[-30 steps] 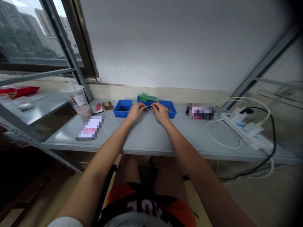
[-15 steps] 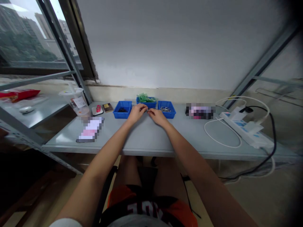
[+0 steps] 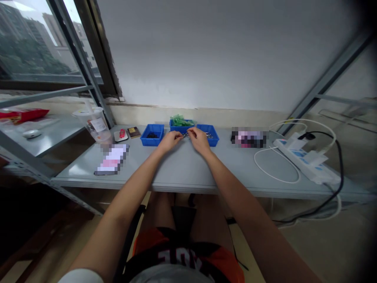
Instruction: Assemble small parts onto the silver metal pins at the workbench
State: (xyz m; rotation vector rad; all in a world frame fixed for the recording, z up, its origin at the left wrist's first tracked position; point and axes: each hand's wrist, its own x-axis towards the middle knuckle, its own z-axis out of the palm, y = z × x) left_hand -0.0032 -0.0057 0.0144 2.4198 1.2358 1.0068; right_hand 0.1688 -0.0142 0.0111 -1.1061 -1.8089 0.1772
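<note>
My left hand (image 3: pixel 171 141) and my right hand (image 3: pixel 199 140) meet over the table, fingers pinched. Between the fingertips shows a small shiny metal piece (image 3: pixel 185 135), too small to name; both hands seem to grip it. Left of them is a blue bin (image 3: pixel 150 142) with small dark parts (image 3: pixel 152 136). Behind the hands, another blue bin (image 3: pixel 176 128) holds green plastic pieces (image 3: pixel 179 120). A third blue bin (image 3: pixel 214 140), with silvery metal parts (image 3: pixel 209 135), is partly hidden by my right hand.
A phone (image 3: pixel 113 159), a lidded cup (image 3: pixel 98 125), a white dish with a red item (image 3: pixel 121 135) and a small dark box (image 3: pixel 134 132) lie left. A blurred object (image 3: pixel 249 138), white cable (image 3: pixel 277 179) and power strip (image 3: pixel 306 161) are right. A wall rises behind the grey table (image 3: pixel 182 173).
My right hand has risen slightly and turned, its fingers now higher by the right bin. My left hand stays nearly in place. The view has shifted a little.
</note>
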